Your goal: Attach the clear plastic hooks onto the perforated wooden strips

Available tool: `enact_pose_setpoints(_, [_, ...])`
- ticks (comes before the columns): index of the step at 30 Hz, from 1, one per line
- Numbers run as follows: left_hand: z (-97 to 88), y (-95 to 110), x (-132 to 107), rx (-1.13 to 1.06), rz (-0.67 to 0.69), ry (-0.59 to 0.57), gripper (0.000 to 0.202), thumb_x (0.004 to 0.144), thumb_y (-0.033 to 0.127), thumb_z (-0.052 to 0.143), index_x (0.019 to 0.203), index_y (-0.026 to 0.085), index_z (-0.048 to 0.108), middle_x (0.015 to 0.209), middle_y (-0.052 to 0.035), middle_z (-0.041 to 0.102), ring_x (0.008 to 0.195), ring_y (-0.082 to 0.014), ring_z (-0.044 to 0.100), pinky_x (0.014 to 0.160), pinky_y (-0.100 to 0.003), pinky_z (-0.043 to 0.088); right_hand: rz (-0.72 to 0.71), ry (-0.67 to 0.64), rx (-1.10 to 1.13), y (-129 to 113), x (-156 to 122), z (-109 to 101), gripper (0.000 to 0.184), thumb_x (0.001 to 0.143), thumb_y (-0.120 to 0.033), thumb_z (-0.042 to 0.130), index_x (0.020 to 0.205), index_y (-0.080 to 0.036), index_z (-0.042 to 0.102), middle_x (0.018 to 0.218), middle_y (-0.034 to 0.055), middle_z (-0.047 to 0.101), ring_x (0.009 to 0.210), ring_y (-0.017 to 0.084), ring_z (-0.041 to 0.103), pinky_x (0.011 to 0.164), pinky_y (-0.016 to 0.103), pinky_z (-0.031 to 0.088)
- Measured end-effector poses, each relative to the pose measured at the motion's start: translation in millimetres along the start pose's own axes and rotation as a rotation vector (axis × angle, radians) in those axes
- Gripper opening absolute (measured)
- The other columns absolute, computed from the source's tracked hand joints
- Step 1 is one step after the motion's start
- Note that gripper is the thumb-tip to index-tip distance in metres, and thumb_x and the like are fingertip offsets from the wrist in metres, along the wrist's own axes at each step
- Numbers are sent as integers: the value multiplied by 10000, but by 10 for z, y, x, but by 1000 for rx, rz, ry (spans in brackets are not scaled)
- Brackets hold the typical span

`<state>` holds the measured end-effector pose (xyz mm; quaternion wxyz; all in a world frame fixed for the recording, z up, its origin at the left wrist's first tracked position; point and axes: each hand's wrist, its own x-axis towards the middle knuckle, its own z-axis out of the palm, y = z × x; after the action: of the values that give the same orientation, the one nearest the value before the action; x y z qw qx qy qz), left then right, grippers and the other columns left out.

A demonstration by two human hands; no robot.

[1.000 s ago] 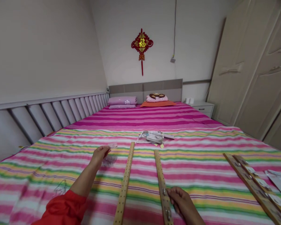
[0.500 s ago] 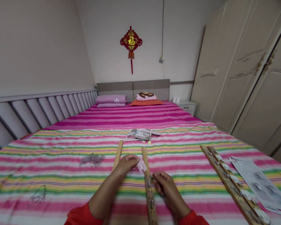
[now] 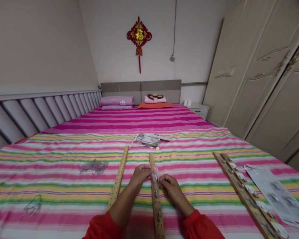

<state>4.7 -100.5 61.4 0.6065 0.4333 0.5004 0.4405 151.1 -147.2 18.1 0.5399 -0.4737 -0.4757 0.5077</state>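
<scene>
My left hand [image 3: 141, 174] pinches a clear adhesive hook [image 3: 155, 173], a small transparent square with a metal hook, over the middle wooden strip [image 3: 157, 229]. Whether the square touches the wood, I cannot tell. Close to its right edge is my right hand [image 3: 169, 183], thumb and fingers pressed together; anything between them is too small to make out. Nearer to me, two metal hooks [image 3: 156, 193] are mounted along the same strip. A second perforated wooden strip [image 3: 119, 176] lies left of it, partly behind my left forearm.
Left on the striped cloth lie a bag of hooks [image 3: 94, 166] and a thin wire tangle [image 3: 33, 206]. Beyond the strips is a clear packet [image 3: 147, 140]. Wooden strips with hooks [image 3: 239, 189] and a plastic sheet [image 3: 276, 196] lie at right.
My left hand has brought the clear adhesive hook over the middle strip. My right hand has moved up and left, close beside it. The view has shifted slightly.
</scene>
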Motion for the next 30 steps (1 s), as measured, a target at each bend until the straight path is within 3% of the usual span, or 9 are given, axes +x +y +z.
enact_pose_setpoints(8, [-34,-269,223,42,21,79,229,473,255,763,561,141,586,453,44,558,438,-68,474,491,-204,371,-27,14,-202,241,156,-4,179,664,-333,503,537,-223,443,504,-58,390,525,119,349,500,252,268])
enact_pose_setpoints(16, [-6,-345,337,134,47,81,120,520,166,683,497,153,565,402,51,522,407,-72,443,459,-207,338,-12,22,-302,276,180,4,202,674,-353,474,531,-233,396,538,-53,383,571,137,367,541,268,282])
enact_pose_setpoints(24, [-8,-383,370,227,46,104,110,534,112,613,481,171,536,384,71,478,403,-79,438,452,-206,337,5,12,-371,267,164,27,206,683,-367,446,538,-242,370,546,-54,365,573,145,365,548,273,278])
enact_pose_setpoints(30, [10,-521,456,279,45,176,153,532,93,618,531,186,497,431,82,491,445,-86,471,481,-205,366,17,27,-407,319,178,20,200,671,-369,451,534,-238,386,546,-44,404,590,154,403,560,278,281])
